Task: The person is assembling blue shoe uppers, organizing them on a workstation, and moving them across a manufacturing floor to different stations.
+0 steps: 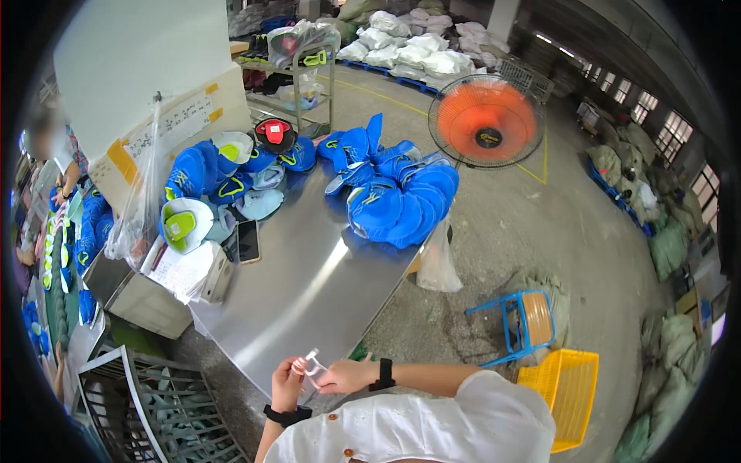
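Close to my body, at the near edge of the metal table (289,309), both hands meet around a small clear piece with a white tip (312,356). Its exact kind is too small to make out. The fingers of my left hand (287,381) are pinched at its left side. My right hand (344,376) comes in from the right and grips its lower right side. Each wrist wears a black band. Farther up the table lie blue shoe uppers (386,204), fanned in an overlapping pile, and a second group of blue uppers (197,171) with white linings.
A phone (248,241) and a paper pad (185,268) lie at the table's left. An orange fan (488,127) stands beyond the right edge. A blue stool (525,324), yellow crate (575,401) and metal rack (154,393) flank me. Another person (58,150) is far left.
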Motion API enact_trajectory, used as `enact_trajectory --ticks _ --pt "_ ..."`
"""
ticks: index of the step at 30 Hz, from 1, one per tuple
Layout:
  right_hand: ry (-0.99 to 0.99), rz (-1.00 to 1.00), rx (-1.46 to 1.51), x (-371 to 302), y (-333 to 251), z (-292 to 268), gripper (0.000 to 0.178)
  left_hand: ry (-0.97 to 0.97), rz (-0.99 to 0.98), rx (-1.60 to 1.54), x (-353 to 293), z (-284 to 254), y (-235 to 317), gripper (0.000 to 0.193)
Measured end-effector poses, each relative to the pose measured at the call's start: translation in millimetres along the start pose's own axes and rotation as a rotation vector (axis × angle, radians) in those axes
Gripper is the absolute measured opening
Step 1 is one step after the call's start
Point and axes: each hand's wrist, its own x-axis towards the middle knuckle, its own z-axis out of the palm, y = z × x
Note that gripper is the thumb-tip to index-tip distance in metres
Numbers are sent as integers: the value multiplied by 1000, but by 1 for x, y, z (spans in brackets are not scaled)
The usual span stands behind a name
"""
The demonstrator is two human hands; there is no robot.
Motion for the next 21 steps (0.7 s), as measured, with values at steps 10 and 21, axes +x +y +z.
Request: enact_trajectory --ticks 10,21 --pt "695 719 -1000 51 203 -316 87 461 171 348 5 38 -11 22" --pt "138 743 -976 18 214 -282 68 779 201 -181 -65 78 -30 17"
